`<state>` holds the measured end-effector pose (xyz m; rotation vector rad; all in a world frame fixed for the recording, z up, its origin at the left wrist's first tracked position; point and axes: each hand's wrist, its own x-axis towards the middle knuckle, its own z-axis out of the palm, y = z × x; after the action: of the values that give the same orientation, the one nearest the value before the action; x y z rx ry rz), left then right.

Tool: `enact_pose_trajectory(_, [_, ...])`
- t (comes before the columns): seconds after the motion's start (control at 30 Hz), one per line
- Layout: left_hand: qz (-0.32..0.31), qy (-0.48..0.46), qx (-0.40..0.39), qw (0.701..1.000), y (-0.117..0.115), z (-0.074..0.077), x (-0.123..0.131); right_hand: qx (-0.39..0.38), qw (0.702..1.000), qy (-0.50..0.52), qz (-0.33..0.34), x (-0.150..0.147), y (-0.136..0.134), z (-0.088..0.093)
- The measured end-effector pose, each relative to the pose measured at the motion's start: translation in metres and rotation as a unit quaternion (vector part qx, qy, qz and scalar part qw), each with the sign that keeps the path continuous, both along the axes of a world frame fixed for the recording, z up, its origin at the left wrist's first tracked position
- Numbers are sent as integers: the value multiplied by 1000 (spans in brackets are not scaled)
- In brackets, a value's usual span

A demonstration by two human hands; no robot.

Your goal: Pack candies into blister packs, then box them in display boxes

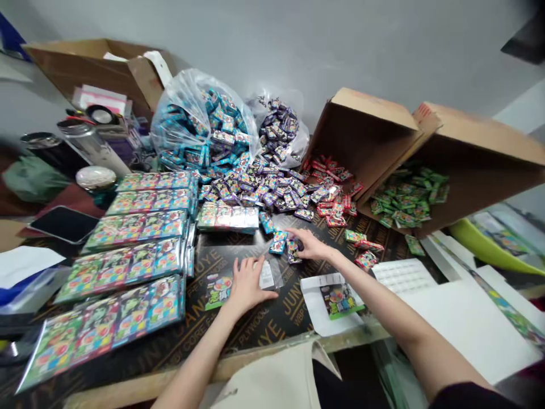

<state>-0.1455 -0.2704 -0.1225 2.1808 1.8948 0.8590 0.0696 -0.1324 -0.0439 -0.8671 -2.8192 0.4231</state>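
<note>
My left hand [248,286] lies with its fingers spread on a clear plastic bag [276,271] that holds a printed card [218,288] and a white label. My right hand [312,245] has its thumb and fingers around a small purple packet [293,251]. Just left of those fingertips is a small blue packet [278,242], with another blue packet [267,222] farther back. Behind both hands spreads a heap of purple packets [259,187]. Below my right forearm, a printed card [338,298] rests on white paper.
Filled flat packs [114,318] are stacked in rows at left, with another pack [227,217] near the heap. A clear bag of blue packets [200,125] stands behind. Cardboard boxes hold red packets [330,170] and green packets [404,196]. A phone [63,223] lies at left.
</note>
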Motion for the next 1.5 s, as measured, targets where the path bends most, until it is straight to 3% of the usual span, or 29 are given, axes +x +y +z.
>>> enact_pose_trajectory(0.1, [36, -72, 31, 996, 1, 12, 2, 56, 997, 39, -35, -1, -14, 1])
enact_pose_trajectory(0.2, [62, -143, 63, 986, 5, 25, 6, 83, 987, -14, -139, -8, -23, -4])
enact_pose_trajectory(0.3, [18, -211, 45, 976, 7, 35, 14, 57, 963, -70, -252, -11, -26, -9])
enact_pose_trajectory(0.37, [-3, -308, -1, 951, 7, 39, 19, 73, 960, -48, -267, -9, -27, -5])
enact_pose_trajectory(0.43, [-6, -413, -55, 909, 4, 42, 22, 103, 972, 17, -210, -5, -34, 5])
enact_pose_trajectory(0.57, [-68, -591, -212, 776, -5, 47, 26, 68, 991, 95, 59, -2, -67, 27])
enact_pose_trajectory(0.63, [-80, -631, -253, 729, -10, 47, 29, 55, 985, 115, 112, -2, -85, 30])
enact_pose_trajectory(0.67, [-74, -633, -252, 729, -11, 47, 31, 57, 984, 134, 101, -3, -91, 30])
enact_pose_trajectory(0.77, [-58, -631, -234, 738, -16, 45, 38, 70, 979, 189, 30, -5, -103, 23])
enact_pose_trajectory(0.83, [-60, -631, -232, 738, -17, 43, 38, 70, 976, 206, 19, -6, -107, 15])
enact_pose_trajectory(0.9, [-57, -605, -214, 765, -16, 40, 32, 76, 973, 218, 15, -5, -107, 6])
enact_pose_trajectory(0.97, [-41, -505, -144, 850, -14, 33, 18, 100, 966, 237, -17, -1, -105, -2])
enact_pose_trajectory(1.03, [-28, -315, -60, 947, -14, 23, 0, 132, 959, 245, -56, 5, -101, -9])
enact_pose_trajectory(1.1, [-42, -123, -25, 991, -14, 12, -15, 154, 958, 227, -79, 11, -96, -16])
enact_pose_trajectory(1.17, [-62, -9, -23, 998, -17, 4, -24, 165, 965, 189, -80, 14, -94, -21])
enact_pose_trajectory(1.23, [-72, 30, -9, 997, -21, 1, -26, 168, 971, 154, -72, 14, -95, -23])
enact_pose_trajectory(1.5, [-117, 17, 48, 992, -32, 26, -12, 107, 989, 102, 25, 5, -100, -15])
